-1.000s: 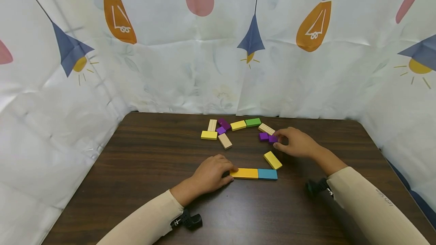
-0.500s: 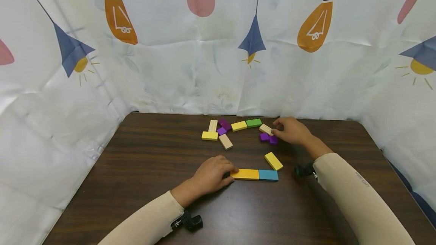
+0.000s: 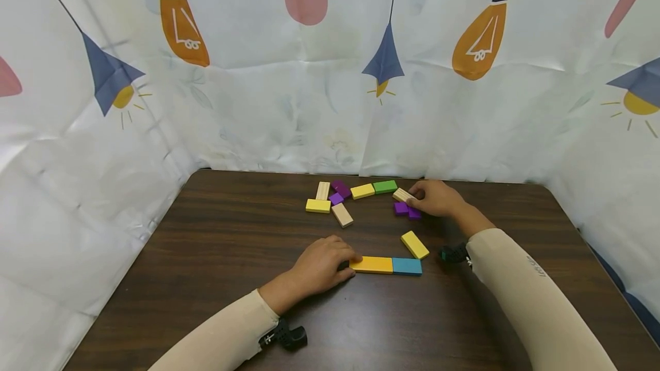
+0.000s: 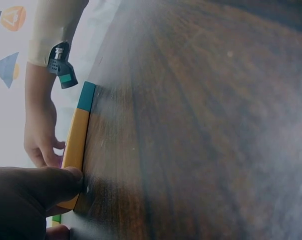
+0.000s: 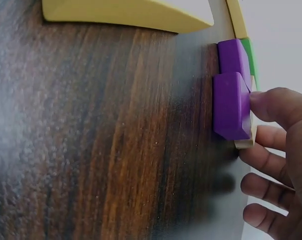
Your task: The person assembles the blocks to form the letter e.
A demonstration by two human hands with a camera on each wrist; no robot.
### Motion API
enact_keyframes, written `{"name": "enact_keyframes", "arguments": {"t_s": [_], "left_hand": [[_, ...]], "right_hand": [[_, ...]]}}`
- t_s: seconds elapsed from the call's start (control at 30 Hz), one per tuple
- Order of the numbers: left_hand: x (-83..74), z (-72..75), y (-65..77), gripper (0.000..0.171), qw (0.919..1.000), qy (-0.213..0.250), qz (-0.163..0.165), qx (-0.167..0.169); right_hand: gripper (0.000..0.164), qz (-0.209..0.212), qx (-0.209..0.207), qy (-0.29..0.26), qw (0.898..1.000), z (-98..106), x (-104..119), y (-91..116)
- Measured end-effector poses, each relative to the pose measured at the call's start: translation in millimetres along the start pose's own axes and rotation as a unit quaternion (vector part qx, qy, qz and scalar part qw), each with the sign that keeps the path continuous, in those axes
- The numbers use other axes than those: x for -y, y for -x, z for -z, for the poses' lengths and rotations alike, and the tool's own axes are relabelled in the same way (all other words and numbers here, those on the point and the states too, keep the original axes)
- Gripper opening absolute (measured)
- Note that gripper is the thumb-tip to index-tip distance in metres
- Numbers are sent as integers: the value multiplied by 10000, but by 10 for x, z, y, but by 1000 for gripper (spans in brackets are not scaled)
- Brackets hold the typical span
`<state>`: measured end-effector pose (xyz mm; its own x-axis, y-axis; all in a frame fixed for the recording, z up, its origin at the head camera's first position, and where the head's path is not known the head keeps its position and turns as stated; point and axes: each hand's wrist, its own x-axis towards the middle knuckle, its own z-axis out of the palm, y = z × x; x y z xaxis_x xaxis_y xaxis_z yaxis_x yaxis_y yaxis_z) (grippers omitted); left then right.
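On the brown table lies an orange block (image 3: 373, 265), its right end meeting a blue block (image 3: 407, 267). My left hand (image 3: 322, 265) pinches the orange block's left end between thumb and fingers. Farther back, my right hand (image 3: 435, 196) has thumb and index finger on the end of a ridged plain wooden block (image 3: 401, 194). Two purple blocks, one the nearer purple block (image 5: 232, 106), lie right against that wooden block. The right hand's other fingers are loosely bent beside it. A yellow block (image 3: 415, 245) slants just behind the blue one.
Left of the right hand, a green block (image 3: 385, 187) and a yellow block (image 3: 362, 191) lie end to end. A loose cluster farther left has a yellow block (image 3: 318, 206), a dark purple block (image 3: 340, 189) and a tan block (image 3: 342, 215). A printed curtain (image 3: 247, 113) borders the table's back.
My right hand has moved from the purple blocks back to the plain wooden block, its thumb and finger closing on that block's end. The left hand stays on the orange block.
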<state>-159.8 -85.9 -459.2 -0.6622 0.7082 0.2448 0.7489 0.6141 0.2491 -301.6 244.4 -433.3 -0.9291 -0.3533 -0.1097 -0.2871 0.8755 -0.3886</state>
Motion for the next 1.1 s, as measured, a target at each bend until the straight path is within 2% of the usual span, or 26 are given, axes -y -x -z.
{"name": "enact_keyframes", "arguments": {"t_s": [0.47, 0.7, 0.87, 1.1], "left_hand": [[-7, -2, 3, 21, 10000, -39, 30, 23], [2, -8, 2, 21, 10000, -42, 5, -14], [1, -5, 6, 22, 10000, -51, 17, -6], [-5, 2, 10, 22, 10000, -47, 29, 5]], "right_hand": [[37, -85, -73, 260, 9996, 1, 38, -15], [37, -141, -434, 444, 9980, 22, 78, 3], [35, -72, -660, 369, 9971, 42, 131, 42], [31, 178, -553, 272, 9979, 30, 231, 107]]}}
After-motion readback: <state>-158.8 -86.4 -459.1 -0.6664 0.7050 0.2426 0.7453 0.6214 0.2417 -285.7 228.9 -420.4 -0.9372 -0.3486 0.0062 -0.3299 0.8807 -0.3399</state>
